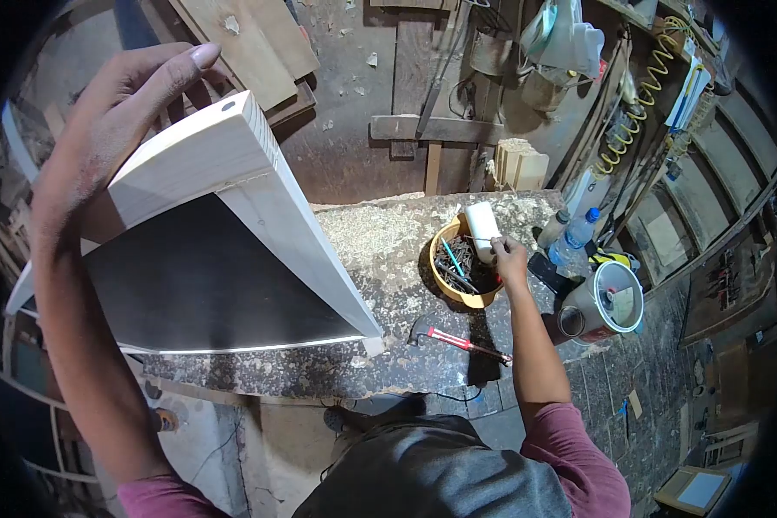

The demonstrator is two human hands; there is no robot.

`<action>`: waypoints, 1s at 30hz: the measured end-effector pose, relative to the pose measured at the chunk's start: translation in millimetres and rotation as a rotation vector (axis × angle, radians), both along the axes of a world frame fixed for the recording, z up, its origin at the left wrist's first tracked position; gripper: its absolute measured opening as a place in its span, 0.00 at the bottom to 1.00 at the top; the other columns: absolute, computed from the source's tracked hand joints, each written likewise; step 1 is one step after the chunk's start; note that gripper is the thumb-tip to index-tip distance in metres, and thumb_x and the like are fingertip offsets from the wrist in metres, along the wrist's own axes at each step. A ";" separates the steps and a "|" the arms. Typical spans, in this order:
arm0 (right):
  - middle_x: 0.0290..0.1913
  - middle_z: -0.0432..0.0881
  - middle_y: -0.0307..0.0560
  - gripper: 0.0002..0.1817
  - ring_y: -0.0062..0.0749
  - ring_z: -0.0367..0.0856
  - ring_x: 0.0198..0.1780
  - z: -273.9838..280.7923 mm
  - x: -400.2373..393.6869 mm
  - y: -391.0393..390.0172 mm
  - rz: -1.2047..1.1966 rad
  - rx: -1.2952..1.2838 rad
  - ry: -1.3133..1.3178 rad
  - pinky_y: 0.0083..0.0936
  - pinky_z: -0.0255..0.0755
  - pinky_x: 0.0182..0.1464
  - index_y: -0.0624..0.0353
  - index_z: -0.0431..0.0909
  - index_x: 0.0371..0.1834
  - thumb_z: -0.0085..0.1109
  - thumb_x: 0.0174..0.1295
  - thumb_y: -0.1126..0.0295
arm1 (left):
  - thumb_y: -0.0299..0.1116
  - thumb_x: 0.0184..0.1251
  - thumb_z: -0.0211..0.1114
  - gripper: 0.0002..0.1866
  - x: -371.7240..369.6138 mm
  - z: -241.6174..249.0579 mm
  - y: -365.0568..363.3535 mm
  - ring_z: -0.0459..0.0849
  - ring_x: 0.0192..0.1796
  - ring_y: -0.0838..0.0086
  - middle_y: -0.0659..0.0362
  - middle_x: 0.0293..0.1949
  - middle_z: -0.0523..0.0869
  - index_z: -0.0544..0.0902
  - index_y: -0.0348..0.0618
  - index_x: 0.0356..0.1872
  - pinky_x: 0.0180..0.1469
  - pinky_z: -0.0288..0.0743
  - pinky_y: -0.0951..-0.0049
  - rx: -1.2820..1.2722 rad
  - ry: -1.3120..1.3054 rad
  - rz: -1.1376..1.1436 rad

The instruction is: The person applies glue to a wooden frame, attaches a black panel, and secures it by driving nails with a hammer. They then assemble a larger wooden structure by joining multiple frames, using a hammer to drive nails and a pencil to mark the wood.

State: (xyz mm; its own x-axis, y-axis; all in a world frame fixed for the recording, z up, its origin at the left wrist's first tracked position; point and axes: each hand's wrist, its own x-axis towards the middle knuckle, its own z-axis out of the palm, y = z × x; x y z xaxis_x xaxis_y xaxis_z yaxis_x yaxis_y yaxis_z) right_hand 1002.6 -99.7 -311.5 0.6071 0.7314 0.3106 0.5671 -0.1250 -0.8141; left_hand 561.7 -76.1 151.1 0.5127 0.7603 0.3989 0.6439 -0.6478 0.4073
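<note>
A pale wooden frame [306, 233] with a dark panel [207, 281] stands tilted on the workbench [388, 345]. My left hand [151, 95] is at its upper end, thumb stretched out and fingers partly hidden behind the wood. My right hand [509, 259] is closed in a pinch at the right rim of a yellow bowl [477, 300], on a thin stick-like item by a white cylinder [482, 222]. Dark screws or nails [459, 259] and a light-blue pen [453, 257] lie in the bowl. A red-handled hammer [449, 339] lies in front of it.
Sawdust [363, 237] covers the bench's back part. Right of the bowl stand a blue-capped bottle [574, 237], a smaller bottle [553, 227] and a grey bucket [591, 306]. Wood blocks [520, 166] sit at the back edge. A yellow coiled hose [634, 112] hangs at the right.
</note>
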 end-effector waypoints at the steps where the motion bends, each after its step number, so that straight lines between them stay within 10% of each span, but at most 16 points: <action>1: 0.23 0.80 0.45 0.12 0.31 0.78 0.25 13.8 -6.3 -7.2 0.049 -0.003 0.272 0.27 0.68 0.27 0.62 0.80 0.31 0.59 0.63 0.63 | 0.51 0.73 0.54 0.24 -0.8 -0.2 2.4 0.74 0.34 0.82 0.64 0.30 0.79 0.84 0.36 0.41 0.38 0.67 0.81 0.018 0.009 -0.013; 8: 0.26 0.78 0.32 0.08 0.12 0.71 0.22 87.8 -54.8 -26.5 0.301 0.164 0.847 0.12 0.62 0.22 0.56 0.79 0.34 0.57 0.67 0.64 | 0.50 0.73 0.54 0.24 2.3 6.3 1.0 0.73 0.32 0.84 0.64 0.27 0.80 0.84 0.36 0.39 0.35 0.65 0.82 0.005 0.047 -0.072; 23: 0.27 0.78 0.35 0.12 0.13 0.70 0.22 279.9 -148.6 -4.8 0.633 0.510 0.871 0.12 0.62 0.23 0.59 0.80 0.36 0.59 0.67 0.61 | 0.41 0.70 0.60 0.18 0.9 12.0 2.2 0.78 0.32 0.80 0.60 0.26 0.84 0.85 0.33 0.33 0.36 0.72 0.77 0.121 0.107 -0.094; 30: 0.27 0.79 0.35 0.12 0.11 0.68 0.22 398.5 -220.0 28.5 0.954 0.648 0.620 0.12 0.61 0.23 0.61 0.83 0.38 0.62 0.64 0.62 | 0.34 0.69 0.61 0.14 0.8 12.8 7.2 0.80 0.36 0.79 0.57 0.33 0.87 0.84 0.32 0.45 0.42 0.74 0.76 0.099 0.053 -0.239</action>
State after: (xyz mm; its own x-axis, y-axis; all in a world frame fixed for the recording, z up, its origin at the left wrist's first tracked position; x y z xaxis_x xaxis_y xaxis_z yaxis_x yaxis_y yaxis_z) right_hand 782.6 -71.2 87.0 0.1047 0.7745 0.6239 -0.2741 0.6255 -0.7305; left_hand 562.5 -68.9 163.9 0.6952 0.5735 0.4333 0.4861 -0.8192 0.3044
